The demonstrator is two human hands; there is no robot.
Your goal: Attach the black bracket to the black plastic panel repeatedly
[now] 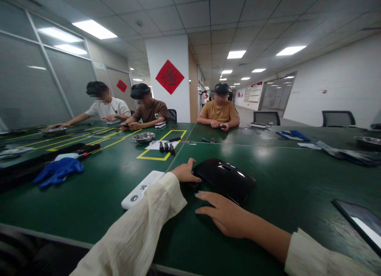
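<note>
A glossy black curved shell [226, 177] with a small slot in its top lies on the green table in front of me. My left hand [185, 173] is at its left end, thumb and index finger spread apart; whether the fingertips touch the shell cannot be made out. A small dark part [195, 185] shows just below those fingers, too dim to name. Nearer to me, my right hand [224, 212] rests low beside the shell's front edge, fingers stretched out and apart, nothing visibly held. Left of my left hand lies a white flat device [139, 190] with dark markings, partly behind my sleeve.
Several small black parts [166, 147] stand on white paper inside a yellow taped rectangle, near a metal bowl [144, 137]. Blue gloves [59, 171] lie at left; a dark flat tablet-like device [360, 220] lies at right. Three people sit across the table [297, 177], handling small things.
</note>
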